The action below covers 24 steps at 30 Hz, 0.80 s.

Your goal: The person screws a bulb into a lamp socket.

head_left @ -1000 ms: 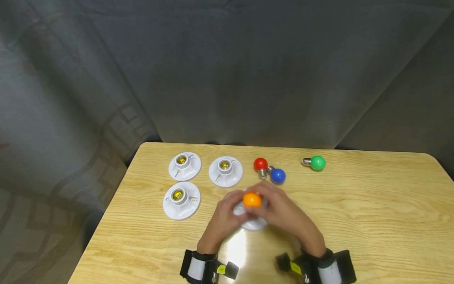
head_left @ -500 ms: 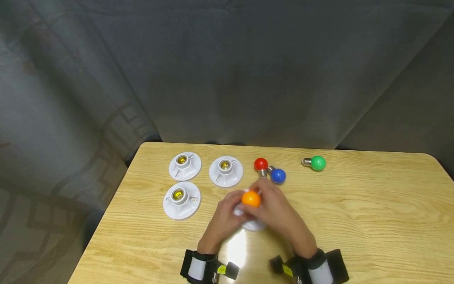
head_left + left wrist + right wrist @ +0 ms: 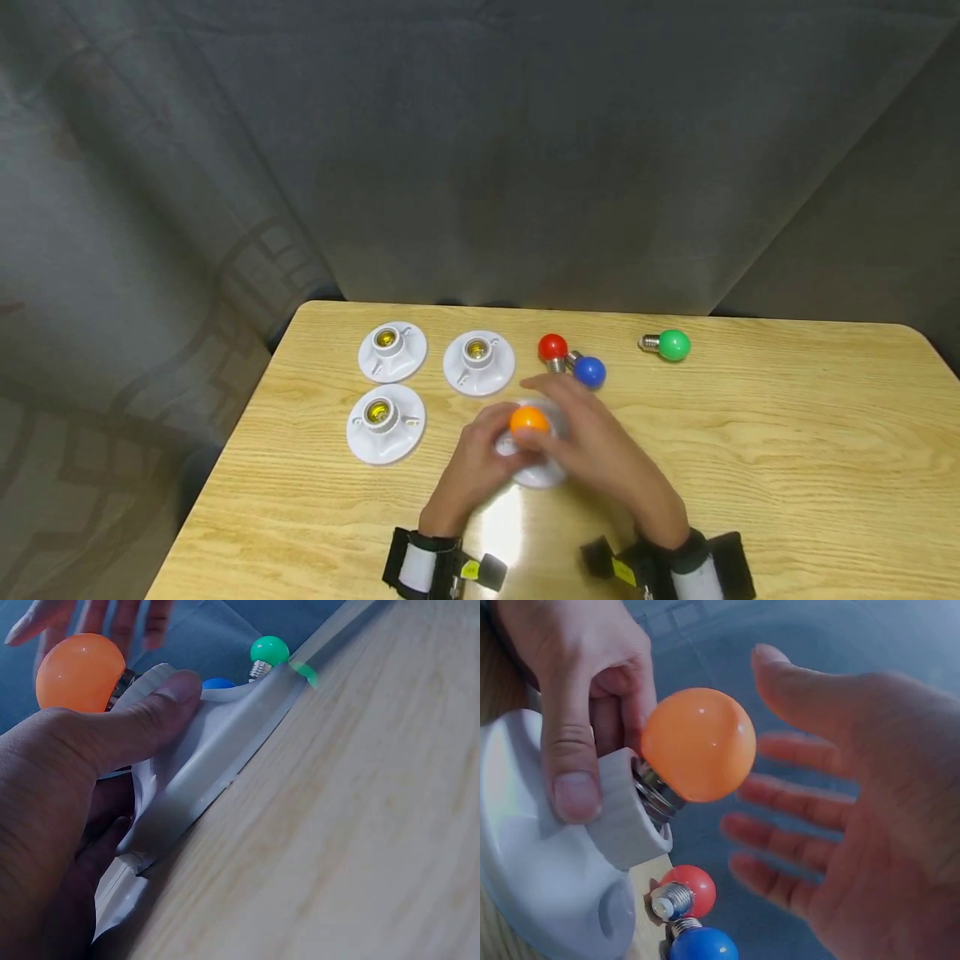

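An orange light bulb (image 3: 528, 419) stands in the socket of a white lamp holder (image 3: 542, 477) on the table. Part of its metal screw thread shows above the collar in the right wrist view, and the bulb (image 3: 699, 745) looks slightly tilted there. My left hand (image 3: 476, 454) grips the holder's collar, its thumb pressed along the near side. Around the bulb's right side is my right hand (image 3: 600, 442), with fingers spread and thumb extended. In the right wrist view a gap shows between that hand (image 3: 870, 787) and the bulb.
Three more white lamp holders (image 3: 386, 423), (image 3: 392, 352), (image 3: 478, 363) sit to the left with bare sockets. Beyond my hands lie a red bulb (image 3: 552, 347) and a blue bulb (image 3: 589, 372), close together. A green bulb (image 3: 674, 345) lies farther right. Dark cloth (image 3: 495, 167) hangs behind the table.
My right hand held the orange bulb half a second ago; now its fingers have opened away from it and the wrist has swung right. My left hand keeps its grip on the holder.
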### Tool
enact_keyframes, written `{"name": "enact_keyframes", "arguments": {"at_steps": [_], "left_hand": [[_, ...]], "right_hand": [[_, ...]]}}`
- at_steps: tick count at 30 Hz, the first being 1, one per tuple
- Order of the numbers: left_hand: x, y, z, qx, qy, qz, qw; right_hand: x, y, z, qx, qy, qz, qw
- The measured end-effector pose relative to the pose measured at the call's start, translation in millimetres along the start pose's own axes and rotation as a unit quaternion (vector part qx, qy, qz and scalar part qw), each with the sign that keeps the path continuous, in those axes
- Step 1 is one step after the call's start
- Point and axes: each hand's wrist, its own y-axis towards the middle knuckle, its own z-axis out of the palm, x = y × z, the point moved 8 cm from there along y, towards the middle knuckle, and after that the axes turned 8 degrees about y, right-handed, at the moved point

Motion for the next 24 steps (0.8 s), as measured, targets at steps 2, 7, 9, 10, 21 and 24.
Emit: {"name": "enact_keyframes", "arguments": {"at_steps": [2, 7, 9, 10, 21, 24], "left_hand": [[-0.2, 0.3, -0.2, -0.001, 0.005, 0.001, 1.0], [-0.6, -0.4, -2.1, -0.011, 0.02, 0.009, 0.9997], [0.7, -1.0, -2.2, -0.013, 0.017, 0.002, 0.9998], [1.5, -1.2, -2.0, -0.013, 0.015, -0.002, 0.9998], [0.9, -0.5, -1.2, -0.005, 0.006, -0.004, 1.0], [-0.1, -0.2, -1.0, -0.002, 0.006, -0.002, 1.0]], "right_hand": [[4.7, -0.6, 1.1, 0.011, 0.01, -0.036, 0.9992], [9.3, -2.2, 10.4, 0.056, 0.022, -0.071, 0.9956], [9.4, -2.7, 12.5, 0.066, 0.024, -0.071, 0.995], [10.1, -2.9, 12.7, 0.067, 0.025, -0.075, 0.9946], [9.6, -3.3, 7.2, 0.054, 0.015, -0.089, 0.9945], [9.8, -2.4, 4.3, 0.039, 0.006, -0.085, 0.9956]]}}
